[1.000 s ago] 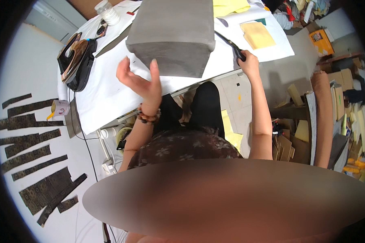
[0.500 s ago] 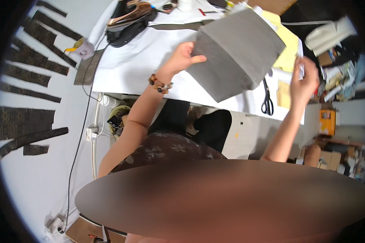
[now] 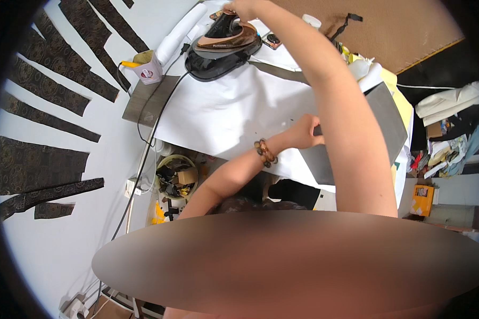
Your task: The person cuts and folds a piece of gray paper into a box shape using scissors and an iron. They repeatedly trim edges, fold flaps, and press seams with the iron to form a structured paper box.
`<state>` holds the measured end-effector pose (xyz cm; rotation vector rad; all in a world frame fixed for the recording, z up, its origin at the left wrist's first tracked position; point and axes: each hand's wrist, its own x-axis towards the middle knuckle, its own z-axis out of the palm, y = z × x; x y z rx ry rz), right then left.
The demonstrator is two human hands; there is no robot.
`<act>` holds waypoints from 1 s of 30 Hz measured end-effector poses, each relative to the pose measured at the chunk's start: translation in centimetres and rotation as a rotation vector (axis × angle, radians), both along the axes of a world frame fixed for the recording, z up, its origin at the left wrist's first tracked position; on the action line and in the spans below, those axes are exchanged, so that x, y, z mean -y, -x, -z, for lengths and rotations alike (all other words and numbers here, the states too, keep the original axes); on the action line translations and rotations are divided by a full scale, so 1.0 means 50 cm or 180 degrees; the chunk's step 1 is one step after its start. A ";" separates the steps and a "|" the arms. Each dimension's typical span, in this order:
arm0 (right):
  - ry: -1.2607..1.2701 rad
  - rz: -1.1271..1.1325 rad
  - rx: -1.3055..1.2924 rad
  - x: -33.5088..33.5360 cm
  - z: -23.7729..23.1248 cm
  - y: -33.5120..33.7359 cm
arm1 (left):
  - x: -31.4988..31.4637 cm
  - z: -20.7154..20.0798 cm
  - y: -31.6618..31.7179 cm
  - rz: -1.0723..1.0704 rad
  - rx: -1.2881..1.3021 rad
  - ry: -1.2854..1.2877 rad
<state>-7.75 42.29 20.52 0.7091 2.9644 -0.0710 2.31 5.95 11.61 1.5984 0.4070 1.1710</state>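
My right arm stretches across to the far side of the table. Its hand is at the top of the handle of a black and copper-coloured iron, which sits on a black base; the fingers are partly cut off by the view's upper edge. My left hand, with a beaded bracelet at the wrist, is closed at the left edge of a dark grey folded sheet, thumb toward me. The sheet lies over the right part of the table, and my right forearm hides its middle.
White cloth or paper covers the table. A small bin stands below its front edge. Left of the iron are a cup and a dark cord. Patterned dark strips hang or lie at the left. An orange box is at the right.
My right hand has moved from the table's right side across to the iron. My left hand has shifted right, and the grey sheet has gone from raised to lower on the table.
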 end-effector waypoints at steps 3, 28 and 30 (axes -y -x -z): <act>-0.0944 -0.0210 0.0105 0.010 -0.004 0.025 | -0.005 -0.002 0.001 0.0050 -0.0416 0.0146; -0.0055 0.2218 -0.0378 0.885 -0.459 -0.555 | 0.005 -0.059 -0.012 0.0572 0.0503 0.0529; -0.0070 0.2166 -0.0403 0.885 -0.458 -0.538 | 0.006 -0.059 -0.012 0.0497 0.0423 0.0566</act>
